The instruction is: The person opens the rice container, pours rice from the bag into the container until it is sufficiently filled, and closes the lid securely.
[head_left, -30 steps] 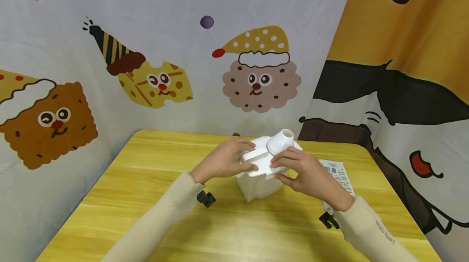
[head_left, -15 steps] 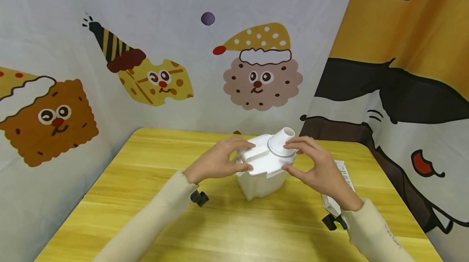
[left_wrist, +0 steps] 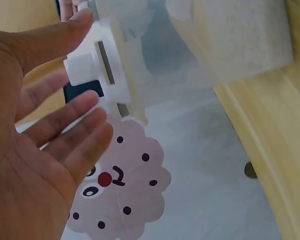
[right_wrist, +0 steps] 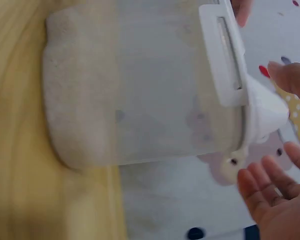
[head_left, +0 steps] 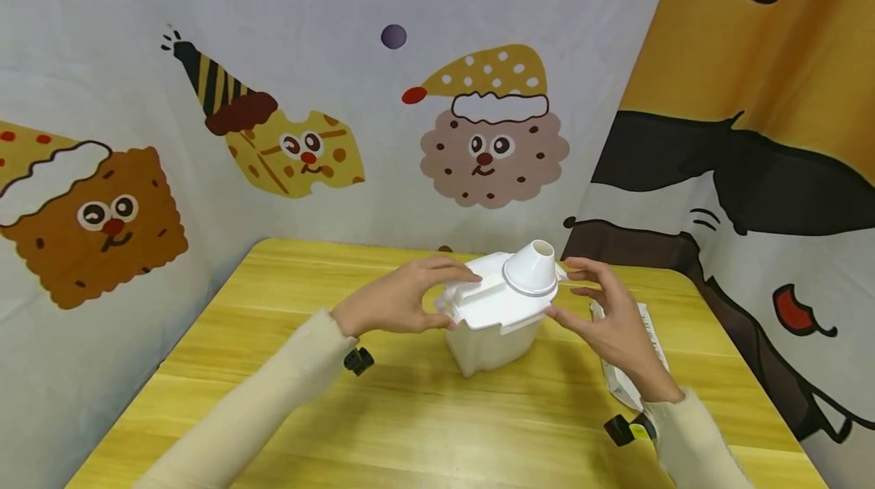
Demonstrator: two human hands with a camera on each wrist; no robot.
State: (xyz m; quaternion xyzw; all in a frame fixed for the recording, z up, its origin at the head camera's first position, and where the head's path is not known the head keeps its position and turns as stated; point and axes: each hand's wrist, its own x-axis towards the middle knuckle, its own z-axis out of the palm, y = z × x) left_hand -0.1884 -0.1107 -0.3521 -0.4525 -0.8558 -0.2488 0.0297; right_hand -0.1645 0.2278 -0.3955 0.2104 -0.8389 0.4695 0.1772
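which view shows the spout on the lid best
The head view: the whole spout stands clear, its open mouth visible, between both hands. The right wrist view shows it side-on and blurred; in the left wrist view I cannot pick it out.

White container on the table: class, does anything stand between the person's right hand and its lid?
Nothing visible does. The right hand is open beside the lid of the white container, with only a small bare gap by the spout. The left hand touches the lid's other side. The paper packet lies behind the right hand, not between.
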